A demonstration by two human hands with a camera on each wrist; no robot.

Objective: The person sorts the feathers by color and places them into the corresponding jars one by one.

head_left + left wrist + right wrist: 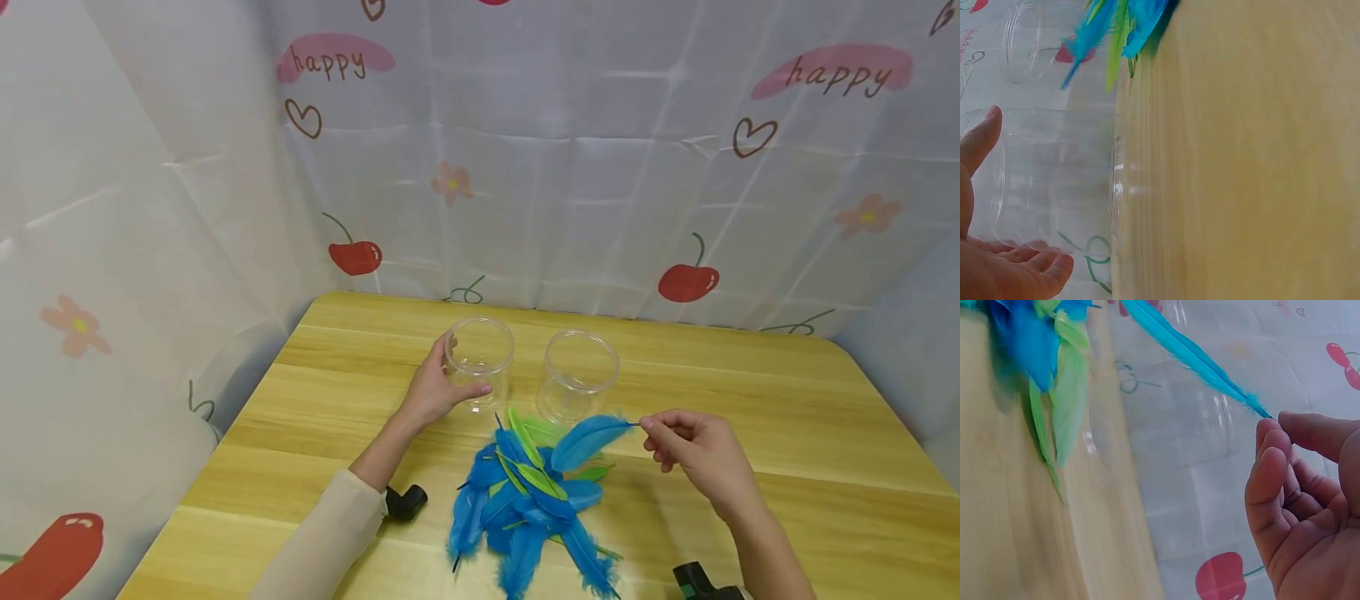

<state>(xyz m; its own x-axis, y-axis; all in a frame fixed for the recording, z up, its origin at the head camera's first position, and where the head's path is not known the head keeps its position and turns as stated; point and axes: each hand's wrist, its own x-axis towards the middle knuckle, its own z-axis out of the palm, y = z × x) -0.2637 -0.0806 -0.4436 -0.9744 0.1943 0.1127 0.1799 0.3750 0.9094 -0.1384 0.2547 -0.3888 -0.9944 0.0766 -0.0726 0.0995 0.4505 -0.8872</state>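
A clear plastic jar [498,379] stands upright toward the back of the table. My left hand [438,387] holds it from its left side, thumb across the front and fingers behind; in the left wrist view the jar wall [1060,169] lies between thumb and fingers. Between thumb and fingertips, my right hand [701,454] pinches a blue feather [588,442] by its quill end. That feather's vane points left, above a heap of blue and green feathers [525,533]. A second clear jar [577,398] stands just right of the first, behind the heap.
The wooden table [810,500] runs back to a printed curtain [570,183] with cherries and hearts, and another curtain side [150,250] borders the left. Black wrist devices [407,502] sit by both forearms.
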